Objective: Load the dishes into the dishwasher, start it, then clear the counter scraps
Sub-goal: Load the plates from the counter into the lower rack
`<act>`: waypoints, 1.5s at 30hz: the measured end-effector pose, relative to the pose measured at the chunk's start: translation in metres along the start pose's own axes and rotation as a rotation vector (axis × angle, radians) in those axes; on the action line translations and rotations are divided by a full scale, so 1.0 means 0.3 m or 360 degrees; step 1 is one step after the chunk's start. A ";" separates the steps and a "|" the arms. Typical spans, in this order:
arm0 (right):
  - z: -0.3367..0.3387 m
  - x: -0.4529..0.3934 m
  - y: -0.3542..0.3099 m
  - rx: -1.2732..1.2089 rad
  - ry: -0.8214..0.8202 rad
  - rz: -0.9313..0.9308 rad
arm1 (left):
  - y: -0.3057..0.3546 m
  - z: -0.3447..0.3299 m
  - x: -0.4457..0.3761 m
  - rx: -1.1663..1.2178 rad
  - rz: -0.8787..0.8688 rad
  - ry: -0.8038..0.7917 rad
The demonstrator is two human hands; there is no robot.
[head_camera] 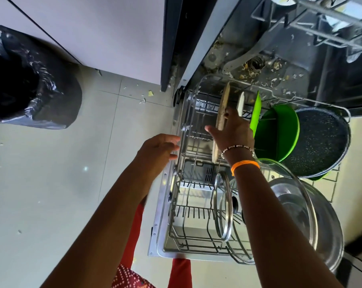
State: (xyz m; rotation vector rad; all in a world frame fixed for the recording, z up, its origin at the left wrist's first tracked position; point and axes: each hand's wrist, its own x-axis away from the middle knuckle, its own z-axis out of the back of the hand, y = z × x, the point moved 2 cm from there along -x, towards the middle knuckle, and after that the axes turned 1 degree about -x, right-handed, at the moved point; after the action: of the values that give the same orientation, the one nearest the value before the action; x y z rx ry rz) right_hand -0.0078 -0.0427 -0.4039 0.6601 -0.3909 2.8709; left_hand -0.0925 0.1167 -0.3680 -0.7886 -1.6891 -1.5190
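Observation:
The dishwasher's lower rack (182,206) is pulled out over the open door. My right hand (231,132) grips a wooden cutting board (223,104) that stands on edge among the rack's tines. My left hand (158,151) rests at the rack's left rim with its fingers apart, holding nothing. Behind the board stand a white plate (240,102) and a thin green board (256,109). To the right lie a green bowl (280,132) and a dark speckled pan (321,142). A glass lid (224,206) and a steel bowl (313,221) sit nearer to me.
A bin lined with a black bag (28,80) stands on the tiled floor at the left. Food scraps litter the dishwasher tub floor (265,73) and the tiles near the cabinet (147,94). The upper rack (321,23) juts out at the top right.

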 end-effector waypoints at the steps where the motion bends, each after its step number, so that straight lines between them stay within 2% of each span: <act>1: -0.009 0.013 0.002 -0.0009 -0.0010 -0.0015 | 0.002 -0.007 0.001 -0.0023 -0.0004 -0.0017; 9: 0.054 0.143 -0.068 -0.0479 0.0147 0.0015 | 0.081 0.000 0.043 -0.0086 0.0002 -0.0076; 15: 0.241 0.299 -0.346 -0.0854 0.0179 0.0291 | 0.293 0.071 0.202 0.0038 -0.0173 0.0068; 20: 0.373 0.434 -0.595 -0.1050 0.0186 0.0443 | 0.453 0.236 0.387 0.0094 -0.0340 0.0258; 23: 0.436 0.534 -0.705 -0.1172 0.0116 0.0521 | 0.483 0.339 0.499 0.0293 -0.0387 0.0359; 28: 0.548 0.752 -0.834 -0.1350 -0.0016 0.0520 | 0.486 0.454 0.738 0.0385 -0.0561 0.0383; 33: 0.638 0.990 -0.915 -0.1399 -0.0034 0.0641 | 0.480 0.568 0.990 0.0363 -0.0741 0.0459; 38: 0.717 1.194 -1.049 -0.1458 -0.0011 0.0747 | 0.477 0.675 1.213 0.0507 -0.0894 0.0544; 45: 0.796 1.446 -1.342 -0.1353 0.0009 0.1173 | 0.492 0.894 1.494 0.0622 -0.1185 0.0678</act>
State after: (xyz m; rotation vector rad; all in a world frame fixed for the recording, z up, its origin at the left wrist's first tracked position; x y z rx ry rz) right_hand -0.2073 0.3168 0.0843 0.3712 -2.0434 2.8090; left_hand -0.2487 0.3898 0.0744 0.4007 -1.9379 -1.5743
